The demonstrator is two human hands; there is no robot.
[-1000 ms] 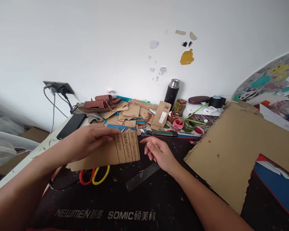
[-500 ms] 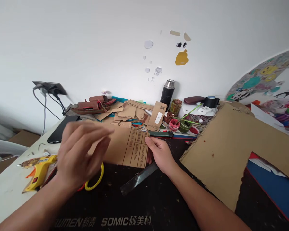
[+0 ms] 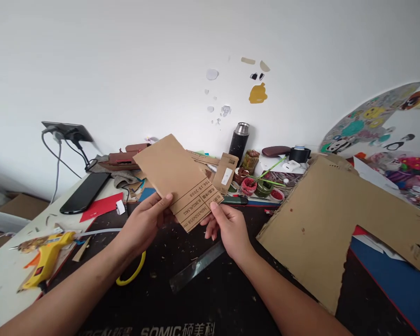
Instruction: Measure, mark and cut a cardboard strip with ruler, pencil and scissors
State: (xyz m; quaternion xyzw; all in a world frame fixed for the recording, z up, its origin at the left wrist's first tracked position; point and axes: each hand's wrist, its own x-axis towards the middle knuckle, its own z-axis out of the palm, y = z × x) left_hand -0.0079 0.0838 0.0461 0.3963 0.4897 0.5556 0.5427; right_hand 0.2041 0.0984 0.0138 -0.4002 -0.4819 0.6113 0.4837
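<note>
A flat rectangular piece of cardboard (image 3: 177,175), printed with lines and numbers at its near end, is held up tilted above the black mat (image 3: 154,303). My left hand (image 3: 149,219) pinches its lower left edge, thumb on top and fingers underneath. At the lower right corner my right hand (image 3: 227,224) grips it, also with the thumb on the printed face. A clear ruler (image 3: 198,267) lies on the mat below my right hand. Beside my left forearm shows the yellow handle of scissors (image 3: 135,273); the rest is hidden.
A yellow glue gun (image 3: 49,259) and a black phone-like slab (image 3: 86,192) lie left. Behind are a brown model boat (image 3: 121,161), a black thermos (image 3: 240,142) and open paint jars (image 3: 249,186). A large cardboard sheet (image 3: 315,219) covers the right side.
My left hand has come down onto the cardboard and now grips its left edge. The piece has been raised and turned, its far end pointing up and left.
</note>
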